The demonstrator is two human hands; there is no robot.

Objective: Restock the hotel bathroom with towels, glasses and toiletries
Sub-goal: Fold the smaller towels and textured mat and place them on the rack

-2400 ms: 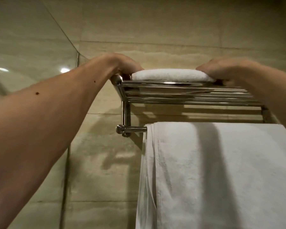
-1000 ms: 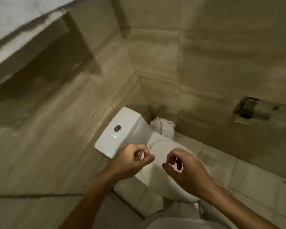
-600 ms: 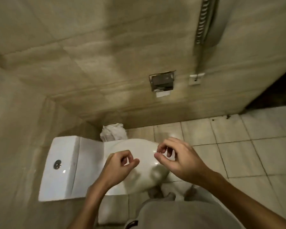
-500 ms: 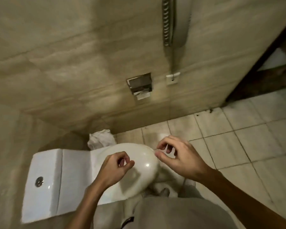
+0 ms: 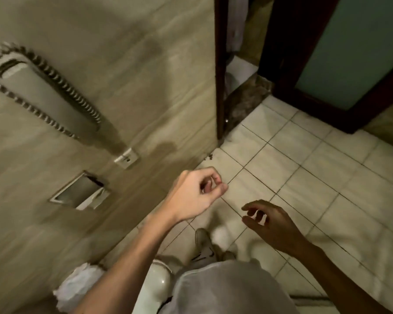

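Beige wall [image 5: 123, 53]: the recessed paper holder [image 5: 80, 191] sits low beside the toilet [image 5: 160, 281], likely for seated reach.
Left hand [image 5: 197, 193]: raised mid-air, fingers curled in to the thumb, nothing seen held.
Right hand [image 5: 270, 220]: lower, over the floor [image 5: 327, 189], fingers loosely bent, empty.
Supplies: no towels, glasses or toiletries plainly in view; both hands free, probably to fetch more.

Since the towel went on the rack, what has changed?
Both hands let go of the folded towel and came down: left hand curled, empty; right hand loosely open. The view swung past the toilet toward the doorway. The recessed paper holder is unchanged.
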